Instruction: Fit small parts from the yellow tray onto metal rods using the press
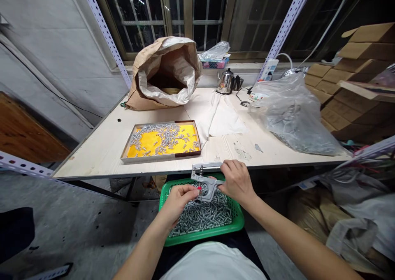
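My right hand (236, 180) is closed round the handles of a grey metal hand press tool (204, 180), held just above a green plastic basket (236, 224) on my lap. My left hand (180, 200) pinches something small at the tool's jaw, where a red tip shows; what the fingers hold is too small to name. The basket is filled with several small silver metal parts (202, 216).
On the table (101, 152) lies a shallow tray with a yellow bottom (162, 142) holding scattered silver parts. Behind it stand an open brown paper sack (165, 72), a white cloth (220, 115), a kettle (226, 82) and a clear plastic bag of parts (293, 113). Cardboard boxes (354, 66) are stacked at right.
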Demonstrator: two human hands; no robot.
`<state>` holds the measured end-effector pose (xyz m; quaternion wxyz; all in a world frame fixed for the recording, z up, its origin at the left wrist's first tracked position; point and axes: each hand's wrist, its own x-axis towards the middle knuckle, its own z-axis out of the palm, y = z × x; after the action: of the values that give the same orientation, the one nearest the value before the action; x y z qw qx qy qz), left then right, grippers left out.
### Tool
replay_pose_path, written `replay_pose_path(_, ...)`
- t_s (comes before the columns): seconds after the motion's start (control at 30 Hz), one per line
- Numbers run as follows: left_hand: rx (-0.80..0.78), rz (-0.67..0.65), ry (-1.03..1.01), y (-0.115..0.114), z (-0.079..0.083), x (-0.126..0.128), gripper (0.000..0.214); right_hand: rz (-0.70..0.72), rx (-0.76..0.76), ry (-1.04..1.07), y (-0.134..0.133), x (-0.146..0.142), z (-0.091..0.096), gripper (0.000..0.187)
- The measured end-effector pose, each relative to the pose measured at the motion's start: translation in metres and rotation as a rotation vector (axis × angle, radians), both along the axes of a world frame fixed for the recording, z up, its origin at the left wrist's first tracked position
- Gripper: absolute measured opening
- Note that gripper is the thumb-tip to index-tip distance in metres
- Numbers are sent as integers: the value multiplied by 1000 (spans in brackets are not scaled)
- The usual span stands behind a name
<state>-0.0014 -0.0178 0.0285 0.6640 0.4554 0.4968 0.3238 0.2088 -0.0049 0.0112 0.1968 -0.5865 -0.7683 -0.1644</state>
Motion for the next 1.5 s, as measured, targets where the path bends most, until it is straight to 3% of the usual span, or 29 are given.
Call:
replay_pose_path(0.13, -8, 28, 27, 3, -2, 1, 16, 16, 107, 51, -6, -6, 1, 23)
replay_pose_path(0.33, 60, 320, -16, -2, -18, 6, 7, -61, 47, 115, -13, -20, -3, 39)
replay_pose_path(0.4, 67, 358, -28, -6, -21, 6, 6, -69, 31, 137, -16, -22, -6, 45)
replay_pose_path(0.47, 19, 304, -61, -10, -20, 3, 7, -65, 20, 157, -19, -22, -9, 48)
replay_pose_path(0.67, -162, -168, -130, -16, -14, -10, 19, 33, -95, 183, -30, -17, -18, 58)
replay_pose_path(0.73, -145, -187, -126, -16, -16, -10, 25, 28, -102, 182, -34, -18, -20, 60)
replay_pose_path(0.83, -84, -90, -62, -15, -22, -9, 25, 2, -92, 152, -37, -18, -21, 66)
replay_pose_path(0.97, 144, 35, 136, -12, -26, -17, 23, -48, -88, 109, -39, -10, -25, 75)
replay_pose_path(1.03, 244, -12, 294, -15, -25, -25, 21, -76, -96, 108, -41, -3, -28, 77)
replay_pose_path(1.17, 313, -278, 526, -12, -18, -39, 15, -80, -109, 121, -47, 9, -35, 77)
replay_pose_path(1.2, 359, -279, 564, -3, -14, -42, 20, -73, -105, 125, -49, 11, -37, 76)
replay_pose_path(1.27, 481, -157, 677, 28, -4, -48, 25, -61, -94, 136, -50, 12, -39, 75)
replay_pose_path(1.37, 579, 136, 1010, 104, 12, -62, 28, -70, -79, 152, -51, 14, -41, 75)
replay_pose_path(1.43, 570, 212, 1106, 157, 20, -72, 28, -74, -70, 142, -50, 16, -42, 74)
replay_pose_path(1.5, 575, 198, 1141, 198, 23, -79, 24, -67, -58, 119, -49, 17, -43, 73)
